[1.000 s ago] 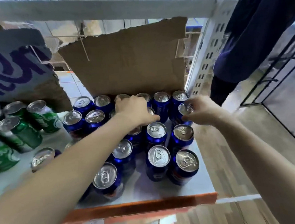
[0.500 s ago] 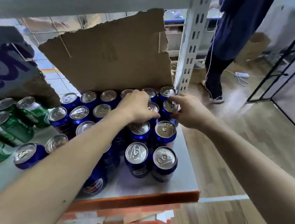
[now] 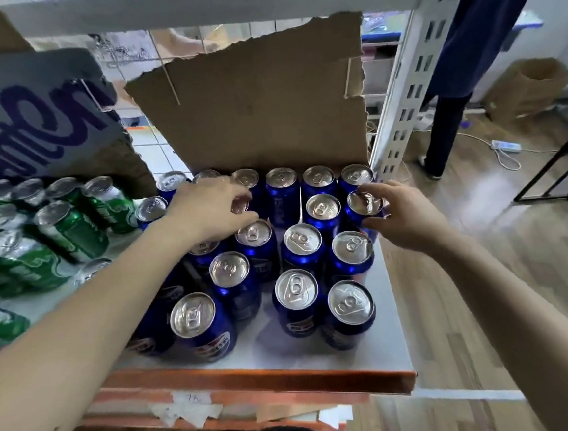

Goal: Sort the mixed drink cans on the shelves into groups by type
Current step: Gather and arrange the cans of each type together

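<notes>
Several blue cans (image 3: 300, 244) stand upright in rows on the right half of the white shelf (image 3: 388, 343). Green cans (image 3: 71, 230) are grouped on its left side. My left hand (image 3: 206, 210) reaches over the blue group, its fingers curled round the top of one blue can (image 3: 242, 203) in the second row from the back. My right hand (image 3: 403, 217) grips another blue can (image 3: 364, 205) at the right edge of the shelf, with fingers on its rim and the thumb on its side.
A torn brown cardboard sheet (image 3: 259, 104) stands behind the blue cans, and a printed cardboard flap (image 3: 33, 117) hangs over the green ones. A white perforated shelf post (image 3: 406, 94) rises at the right. A person in dark clothes (image 3: 467, 44) stands on the wooden floor beyond.
The camera has moved, so the shelf sits differently in view. My left hand has shifted left onto a can further back. My right hand stays on the can at the right edge.
</notes>
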